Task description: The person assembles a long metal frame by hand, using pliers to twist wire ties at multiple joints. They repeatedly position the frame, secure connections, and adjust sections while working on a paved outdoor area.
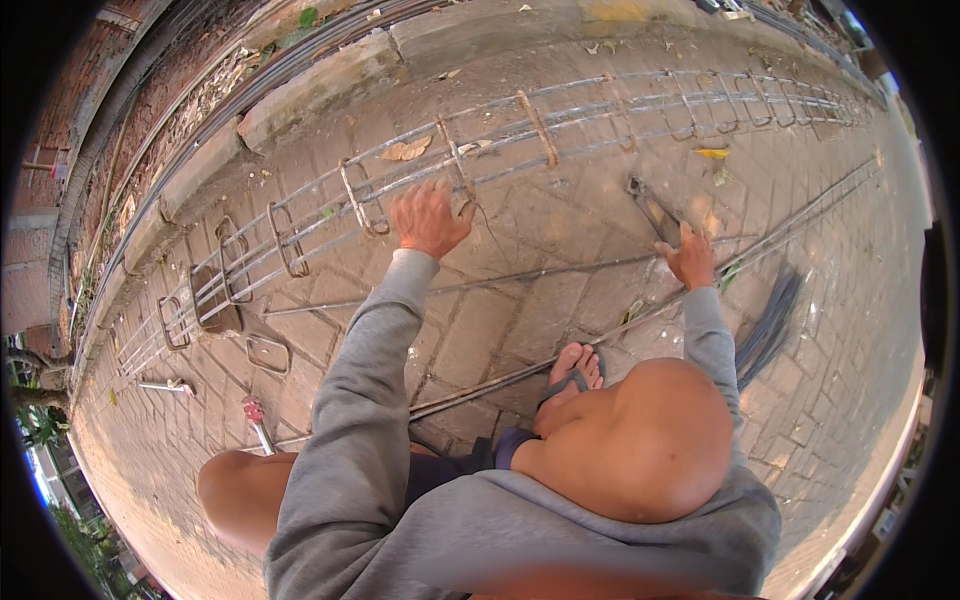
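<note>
A long rebar cage (545, 128) of thin steel bars and square stirrups lies across the paving ahead of me. My left hand (430, 218), palm down, has its fingers curled over the near bar of the cage, beside a stirrup (453, 158). A thin dark wire trails from near its thumb. At the right, my right hand (690, 258) has thumb and fingers at the handle ends of long-handled pincers (648, 207). The handles are spread, and the pincers' head points away from me, close to the ground.
A straight rod (480, 283) lies between me and the cage. Long bars (800, 228) and a bundle of dark wire (770, 325) are at the right. A loose stirrup (268, 354), a red-headed tool (254, 412) and another metal tool (168, 386) lie left. A concrete curb (320, 85) runs behind the cage.
</note>
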Available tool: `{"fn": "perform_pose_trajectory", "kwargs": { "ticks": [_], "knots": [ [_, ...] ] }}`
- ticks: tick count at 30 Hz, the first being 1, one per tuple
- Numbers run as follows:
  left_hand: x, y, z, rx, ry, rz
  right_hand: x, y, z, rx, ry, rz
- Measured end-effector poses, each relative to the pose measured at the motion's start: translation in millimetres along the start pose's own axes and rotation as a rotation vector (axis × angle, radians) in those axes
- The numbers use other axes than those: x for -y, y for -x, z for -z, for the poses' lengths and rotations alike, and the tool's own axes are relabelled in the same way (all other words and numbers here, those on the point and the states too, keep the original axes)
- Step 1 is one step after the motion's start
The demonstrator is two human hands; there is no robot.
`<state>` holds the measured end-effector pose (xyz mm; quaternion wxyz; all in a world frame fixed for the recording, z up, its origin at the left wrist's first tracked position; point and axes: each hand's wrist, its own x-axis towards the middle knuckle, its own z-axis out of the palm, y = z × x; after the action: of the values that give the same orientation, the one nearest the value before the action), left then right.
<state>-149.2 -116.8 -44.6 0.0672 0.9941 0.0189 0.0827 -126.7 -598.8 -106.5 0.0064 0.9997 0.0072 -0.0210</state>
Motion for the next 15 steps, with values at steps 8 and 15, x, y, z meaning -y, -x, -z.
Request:
{"fn": "perform_pose_trajectory", "kwargs": {
  "ticks": [8,15],
  "knots": [
    [3.2,-1.9,1.8,0.12,0.013,0.017,19.4,33.5,18.5,0.251,-0.347,0.062],
    [3.6,-1.7,2.6,0.09,0.039,-0.007,132.4,90.8,100.3,0.536,-0.933,0.18]
  ]
}}
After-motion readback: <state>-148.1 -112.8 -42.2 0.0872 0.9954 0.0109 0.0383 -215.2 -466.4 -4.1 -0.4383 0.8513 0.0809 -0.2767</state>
